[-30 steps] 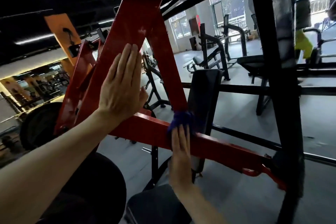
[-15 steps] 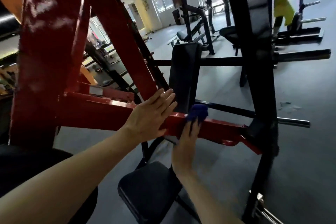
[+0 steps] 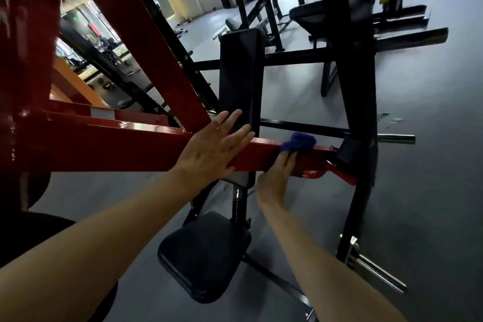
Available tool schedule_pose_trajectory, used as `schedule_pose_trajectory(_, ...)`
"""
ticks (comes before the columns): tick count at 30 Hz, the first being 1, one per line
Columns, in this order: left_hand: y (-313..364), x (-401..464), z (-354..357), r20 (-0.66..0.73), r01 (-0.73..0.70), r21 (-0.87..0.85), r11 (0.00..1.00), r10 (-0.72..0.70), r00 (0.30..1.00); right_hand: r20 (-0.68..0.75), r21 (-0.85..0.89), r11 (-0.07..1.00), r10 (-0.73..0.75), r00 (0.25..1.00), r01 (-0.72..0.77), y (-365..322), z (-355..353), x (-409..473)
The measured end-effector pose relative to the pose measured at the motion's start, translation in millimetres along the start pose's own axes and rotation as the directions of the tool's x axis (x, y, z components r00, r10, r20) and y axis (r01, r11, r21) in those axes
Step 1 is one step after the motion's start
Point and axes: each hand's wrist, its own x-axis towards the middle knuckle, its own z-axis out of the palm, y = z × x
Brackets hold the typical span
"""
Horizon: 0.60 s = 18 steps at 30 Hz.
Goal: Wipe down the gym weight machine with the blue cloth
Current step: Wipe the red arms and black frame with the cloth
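The right hand point(image 3: 278, 172) presses the blue cloth point(image 3: 299, 142) flat-fingered onto the red beam point(image 3: 117, 149), near its end by the black upright point(image 3: 350, 81); the left hand point(image 3: 211, 150) rests open on the beam. Pushed further, the cloth could snag at that joint. Grey gym floor point(image 3: 423, 191), black seat pad point(image 3: 206, 256) below.

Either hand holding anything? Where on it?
Right hand presses the blue cloth's near edge onto the red bar. Left hand lies flat, holding nothing.
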Motion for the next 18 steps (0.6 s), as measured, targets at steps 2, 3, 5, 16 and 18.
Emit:
schedule_pose_trajectory(2, 1, 0, -1, 0.009, 0.000, -0.020, 1.000, 0.000, 1.000, 0.058, -0.015, 0.981, -0.190, 0.980, 0.191, 0, 11, -30)
schedule_pose_trajectory(3, 2, 0, -1, 0.009, 0.001, -0.026, 1.000, -0.001, 1.000, 0.062, -0.031, 0.973, -0.228, 0.972, 0.231, 5, 12, -29)
schedule_pose_trajectory(5, 1, 0, -1, 0.010, 0.000, -0.031, 1.000, 0.000, 1.000, 0.022, -0.067, 0.983, -0.171, 0.985, 0.172, 14, 4, -8)
schedule_pose_trajectory(16, 69, 18, -19, 0.024, 0.050, -0.510, 0.859, -0.043, 0.999, 0.392, -0.031, 0.949, 0.301, 0.869, -0.315, 35, -84, 7)
schedule_pose_trajectory(18, 83, 26, -33, 0.040, 0.091, -0.753, 0.651, -0.092, 0.995, 0.407, 0.018, 0.953, 0.269, 0.873, -0.303, 35, -109, -6)
